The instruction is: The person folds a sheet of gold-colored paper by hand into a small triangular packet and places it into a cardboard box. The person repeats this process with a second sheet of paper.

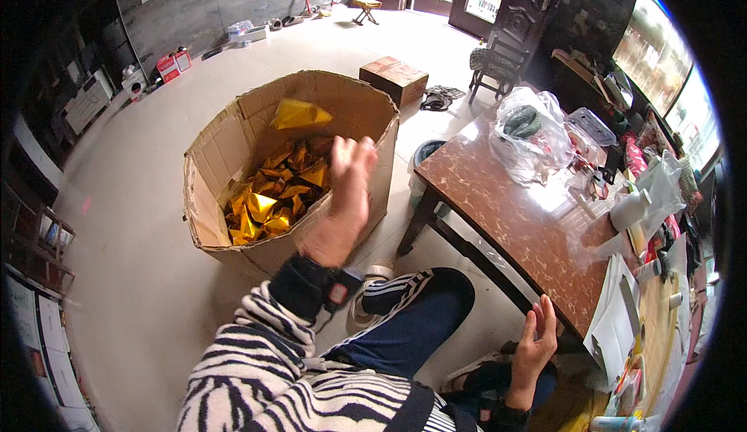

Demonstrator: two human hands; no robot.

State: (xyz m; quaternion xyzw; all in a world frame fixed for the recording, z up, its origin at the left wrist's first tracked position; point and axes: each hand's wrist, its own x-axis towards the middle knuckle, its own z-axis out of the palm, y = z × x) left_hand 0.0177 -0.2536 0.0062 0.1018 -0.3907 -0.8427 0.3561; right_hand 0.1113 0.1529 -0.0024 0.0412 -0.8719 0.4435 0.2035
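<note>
My left hand point(347, 198) is raised over the near right rim of a large open cardboard box point(204, 210); it is blurred and holds nothing. Beyond its fingertips a folded gold foil paper piece point(300, 114) is in the air inside the box, touching no hand. Many folded gold foil pieces point(280, 187) lie heaped at the bottom of the box. Beside the front edge of the marble-patterned table point(484, 181), my right hand point(534, 353) is held up, fingers apart and empty.
White paper sheets point(613, 315), a white plastic bag point(528, 134) and a white bottle point(630, 210) lie or stand on the table. A bin point(429, 152) stands between table and box. Behind are a closed carton point(394, 79), a chair point(496, 64) and a small stool point(366, 9).
</note>
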